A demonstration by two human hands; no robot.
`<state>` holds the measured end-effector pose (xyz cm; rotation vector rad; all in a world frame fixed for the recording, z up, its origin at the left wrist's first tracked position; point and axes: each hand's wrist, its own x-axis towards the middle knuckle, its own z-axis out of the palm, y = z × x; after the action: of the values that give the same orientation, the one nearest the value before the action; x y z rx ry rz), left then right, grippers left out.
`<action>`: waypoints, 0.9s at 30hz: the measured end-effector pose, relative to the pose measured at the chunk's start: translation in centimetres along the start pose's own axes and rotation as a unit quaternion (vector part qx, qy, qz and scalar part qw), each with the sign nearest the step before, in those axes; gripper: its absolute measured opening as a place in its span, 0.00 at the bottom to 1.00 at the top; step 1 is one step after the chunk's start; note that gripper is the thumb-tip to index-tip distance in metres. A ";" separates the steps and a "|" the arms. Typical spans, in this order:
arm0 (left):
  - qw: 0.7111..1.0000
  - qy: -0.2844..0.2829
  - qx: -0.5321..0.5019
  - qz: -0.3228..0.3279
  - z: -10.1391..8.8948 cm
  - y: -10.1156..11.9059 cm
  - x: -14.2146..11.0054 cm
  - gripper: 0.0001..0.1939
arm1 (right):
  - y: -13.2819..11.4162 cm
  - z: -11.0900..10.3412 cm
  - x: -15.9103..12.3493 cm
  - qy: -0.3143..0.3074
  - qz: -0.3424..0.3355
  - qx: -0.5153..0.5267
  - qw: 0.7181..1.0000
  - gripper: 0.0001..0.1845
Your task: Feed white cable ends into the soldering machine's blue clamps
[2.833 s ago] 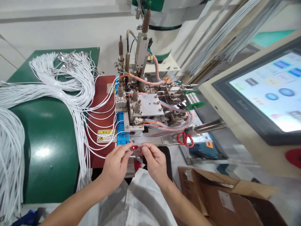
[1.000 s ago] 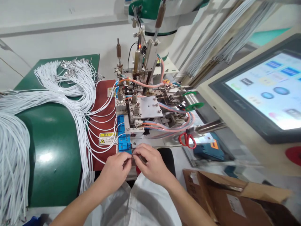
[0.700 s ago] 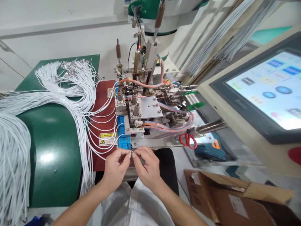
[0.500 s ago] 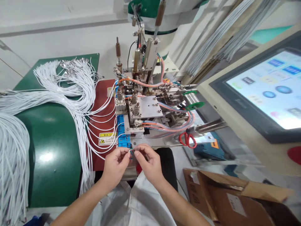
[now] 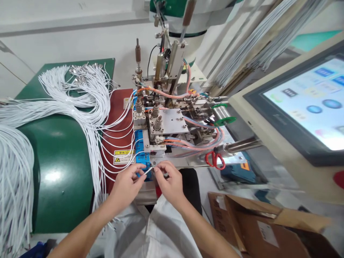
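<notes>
My left hand (image 5: pixel 129 182) is closed, thumb and fingers pinching a white cable (image 5: pixel 147 171) close to its end. My right hand (image 5: pixel 169 179) pinches the tip of the same cable, hiding most of that end. Both hands are in front of the blue fixture blocks (image 5: pixel 142 154) at the machine's left front edge. Several white cables run from these blocks across a dark red plate (image 5: pixel 115 107) to a large bundle of white cables (image 5: pixel 86 129) on the left.
A green table (image 5: pixel 61 200) carries the cable bundles. The metal machine (image 5: pixel 169 122) has a solder wire spool (image 5: pixel 222 114) and red-handled scissors (image 5: pixel 215 159) at its right. A touchscreen panel (image 5: pixel 303 107) juts in above an open cardboard box (image 5: pixel 263 222).
My left hand has drawn slightly left from my right, and a short white length of cable now shows between them. Earlier, thin coloured wire ends were visible at the fingertips. The view shifted slightly.
</notes>
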<state>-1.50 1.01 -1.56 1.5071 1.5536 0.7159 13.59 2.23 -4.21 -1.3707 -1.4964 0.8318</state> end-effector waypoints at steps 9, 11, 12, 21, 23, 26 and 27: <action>0.978 -0.013 0.189 0.088 -1.9 -0.8 1.2 0.10 | 1.6 0.6 0.4 -0.055 0.045 -0.072 0.995 0.08; 0.976 -0.015 0.202 0.085 -1.6 -0.8 1.2 0.10 | 1.6 0.6 0.4 -0.065 0.056 -0.086 0.993 0.08; 0.974 -0.016 0.210 0.082 -1.5 -0.8 1.3 0.10 | 1.6 0.6 0.5 -0.072 0.065 -0.090 0.991 0.08; 0.958 -0.059 0.273 0.068 -1.6 -0.2 1.9 0.13 | 2.3 0.1 1.2 -0.120 0.104 -0.040 0.987 0.07; 0.957 -0.065 0.271 0.076 -1.6 -0.2 1.9 0.14 | 2.3 0.0 1.3 -0.099 0.068 -0.037 0.992 0.07; 0.957 -0.072 0.269 0.081 -1.7 -0.5 1.8 0.14 | 2.4 0.0 1.4 -0.079 -0.026 -0.066 0.994 0.08; 0.957 -0.072 0.269 0.082 -1.6 -0.6 1.8 0.14 | 2.4 0.0 1.5 -0.081 -0.056 -0.079 0.992 0.08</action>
<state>-3.09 2.92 -1.58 2.0549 1.5987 0.2645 14.50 4.04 -6.18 -1.3442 -1.7807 0.7823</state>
